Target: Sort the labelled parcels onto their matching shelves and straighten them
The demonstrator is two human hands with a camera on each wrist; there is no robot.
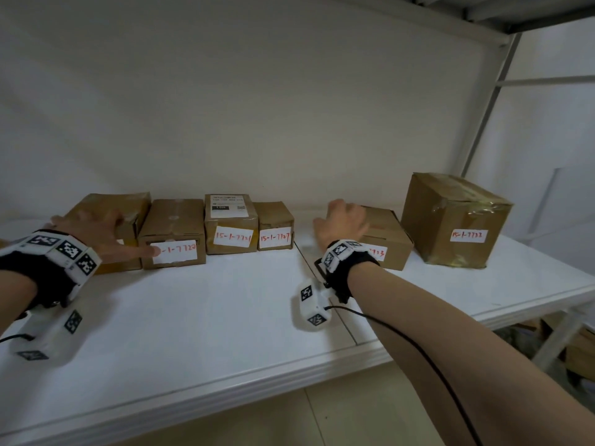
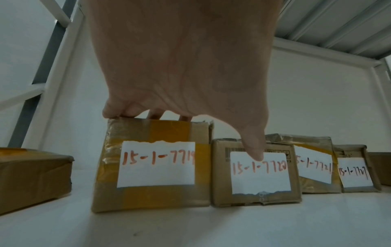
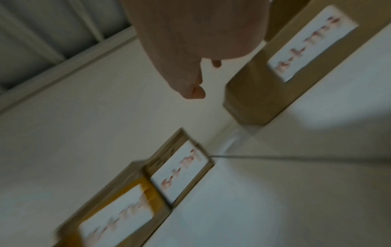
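Note:
Brown cardboard parcels with handwritten white labels stand in a row along the back of the white shelf (image 1: 209, 310). My left hand (image 1: 96, 233) (image 2: 190, 75) lies spread on top of parcel 15-1-7719 (image 1: 128, 204) (image 2: 152, 167), its thumb touching the label of parcel 15-1-7720 (image 1: 175, 226) (image 2: 258, 175). Then come parcels 15-1-7721 (image 1: 231, 226) (image 2: 313, 168) and 15-1-7727 (image 1: 275, 223) (image 3: 180, 173). After a gap, my right hand (image 1: 344, 220) (image 3: 201, 41) hovers with loosely curled fingers at the left top corner of a low parcel (image 1: 389, 233) (image 3: 296, 58), holding nothing.
A taller box labelled 15-1-7723 (image 1: 457, 220) stands at the far right. Another parcel (image 2: 31, 180) lies left of 15-1-7719. A metal upright (image 1: 489, 101) and an upper shelf (image 2: 338, 25) frame the bay. More boxes (image 1: 579, 349) sit below at the right.

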